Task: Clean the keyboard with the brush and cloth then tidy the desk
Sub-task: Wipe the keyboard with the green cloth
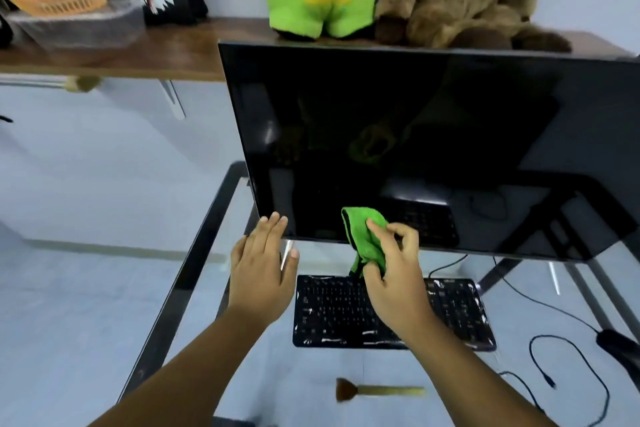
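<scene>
The right hand [391, 274] bunches the green cloth [367, 239] in curled fingers above the keyboard [332, 308], ready to wipe. The left hand [263, 270] hovers flat, empty. The brush [377, 391] lies on the table [242, 340], nearer the person.

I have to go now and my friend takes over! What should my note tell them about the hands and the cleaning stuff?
Left hand: open, empty, by the monitor's lower left corner.
Right hand: holds the green cloth up against the monitor's bottom edge, above the keyboard.
Brush: lying on the glass desk in front of the keyboard, untouched.
Done: cannot tell.
Left: finish the keyboard, tidy the desk.
</scene>
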### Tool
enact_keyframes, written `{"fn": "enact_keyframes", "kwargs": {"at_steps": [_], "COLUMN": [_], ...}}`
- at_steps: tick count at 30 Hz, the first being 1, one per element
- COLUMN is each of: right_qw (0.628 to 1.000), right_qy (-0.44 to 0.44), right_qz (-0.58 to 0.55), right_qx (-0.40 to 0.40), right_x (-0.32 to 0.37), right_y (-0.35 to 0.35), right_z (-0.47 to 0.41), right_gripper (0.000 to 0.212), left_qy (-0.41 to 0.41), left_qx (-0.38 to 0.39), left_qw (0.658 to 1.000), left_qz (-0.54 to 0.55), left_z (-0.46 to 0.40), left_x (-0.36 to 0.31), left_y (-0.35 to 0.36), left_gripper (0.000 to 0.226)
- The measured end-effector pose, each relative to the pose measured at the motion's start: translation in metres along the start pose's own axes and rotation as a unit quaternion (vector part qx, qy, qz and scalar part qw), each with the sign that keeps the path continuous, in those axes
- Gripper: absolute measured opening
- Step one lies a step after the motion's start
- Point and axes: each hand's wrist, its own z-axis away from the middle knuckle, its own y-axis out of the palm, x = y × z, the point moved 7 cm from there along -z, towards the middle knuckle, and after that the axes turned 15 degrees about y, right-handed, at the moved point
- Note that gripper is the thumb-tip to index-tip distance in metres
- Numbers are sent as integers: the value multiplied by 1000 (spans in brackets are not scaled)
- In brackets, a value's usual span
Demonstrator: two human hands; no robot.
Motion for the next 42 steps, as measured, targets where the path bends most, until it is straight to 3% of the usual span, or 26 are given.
{"fn": "enact_keyframes", "kwargs": {"at_steps": [7, 8, 9, 13, 17, 23, 28, 31, 36, 42], "right_qw": [988, 971, 961, 924, 914, 921, 930, 930, 925, 924], "right_qy": [52, 131, 163, 204, 204, 214, 121, 94, 186, 127], "right_qz": [119, 154, 171, 255, 300, 284, 260, 288, 300, 284], "right_qx": [87, 130, 147, 201, 180, 158, 231, 210, 138, 224], "right_x": [-53, -92, -100, -105, -104, -107, -82, -87, -113, -81], "right_y": [39, 104, 120, 126, 121, 129, 157, 147, 119, 162], "right_z": [-4, 13, 17, 25, 24, 4, 3, 10, 1, 3], "right_gripper": [55, 56, 57, 55, 58, 50, 55, 54, 48, 58], "left_qy": [-58, -75, -94, -82, -63, -45, -58, -58, -65, -49], "left_qx": [182, 292, 328, 346, 358, 364, 369, 368, 376, 404], "left_qw": [982, 952, 939, 931, 926, 924, 922, 923, 920, 909], "left_qz": [7, 42, 54, 82, 97, 107, 100, 97, 91, 88], "left_z": [35, 77, 89, 101, 96, 88, 87, 86, 84, 89], "left_x": [17, 59, 67, 57, 52, 53, 57, 60, 69, 75], "left_y": [63, 108, 121, 132, 138, 144, 146, 146, 144, 146], "left_gripper": [58, 59, 59, 61, 62, 61, 69, 70, 71, 86]}}
